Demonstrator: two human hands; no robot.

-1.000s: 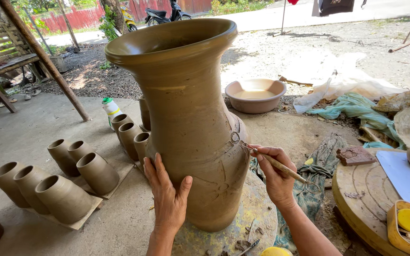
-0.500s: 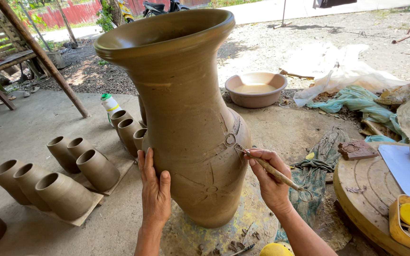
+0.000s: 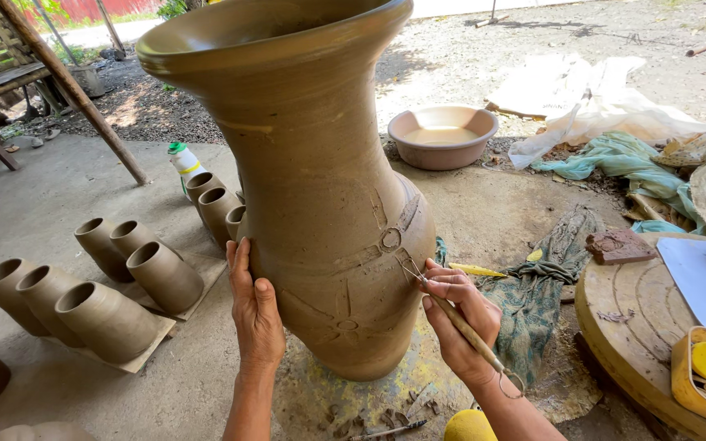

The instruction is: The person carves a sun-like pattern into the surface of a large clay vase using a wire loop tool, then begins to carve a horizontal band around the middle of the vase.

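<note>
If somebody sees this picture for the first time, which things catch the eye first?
First the tall brown clay vase filling the centre. The left hand lies flat on its lower body, while the right hand presses a wire-tipped carving tool to a carved band. Small clay pots lie on boards at left.

Left hand (image 3: 256,314) flat, fingers (image 3: 239,265) extended upward; right hand (image 3: 459,314) fingers curled, pinching.

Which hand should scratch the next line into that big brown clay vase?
The right hand, probably. It grips the wooden loop-tipped carving tool with its tip against the tall brown clay vase, by the carved ring. The left hand lies flat on the vase's side, steadying it.
</note>
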